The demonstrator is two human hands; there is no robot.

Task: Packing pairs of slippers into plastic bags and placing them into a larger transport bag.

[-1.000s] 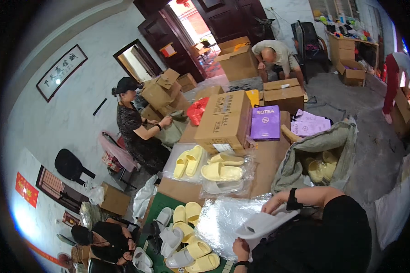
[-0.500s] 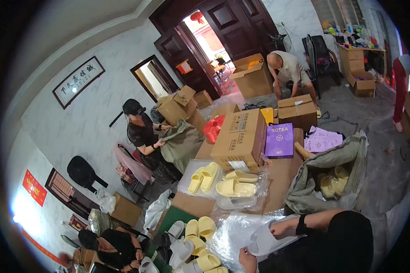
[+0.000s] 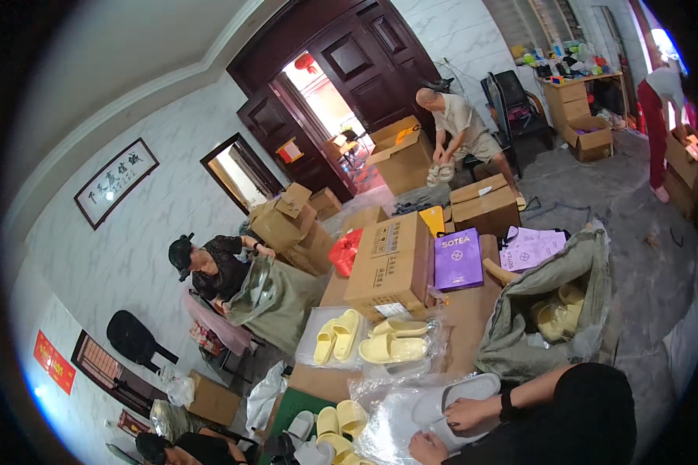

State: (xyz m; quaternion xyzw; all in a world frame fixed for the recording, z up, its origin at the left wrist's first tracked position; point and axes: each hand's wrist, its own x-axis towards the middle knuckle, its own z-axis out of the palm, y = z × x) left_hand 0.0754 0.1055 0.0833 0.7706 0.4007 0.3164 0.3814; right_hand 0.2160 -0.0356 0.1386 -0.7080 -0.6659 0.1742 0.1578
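Note:
A pair of pale grey slide slippers (image 3: 482, 385) lies at the lower right, partly over a clear plastic bag (image 3: 384, 422). My right hand (image 3: 467, 414) is closed on the slippers, its fingers across their upper side. Close by, my left hand (image 3: 428, 448) is curled at their near edge, where slipper and plastic meet; its fingertips are partly hidden. Yellow slippers (image 3: 336, 338) rest on clear plastic farther up the table, beside another yellow pair (image 3: 395, 348) on its bag. More yellow slippers (image 3: 352, 419) sit left of my hands.
A large carton (image 3: 388, 263) and a purple paper bag (image 3: 457, 261) stand on the table. An open woven sack (image 3: 512, 341) with yellow slippers is at the right. One person (image 3: 221, 267) handles another sack; a seated person (image 3: 461, 132) holds slippers; others work nearby.
My view has shifted. The grey slippers now lie flatter on the plastic, with my right hand on top instead of inside one. The seated person has lifted a pair of slippers.

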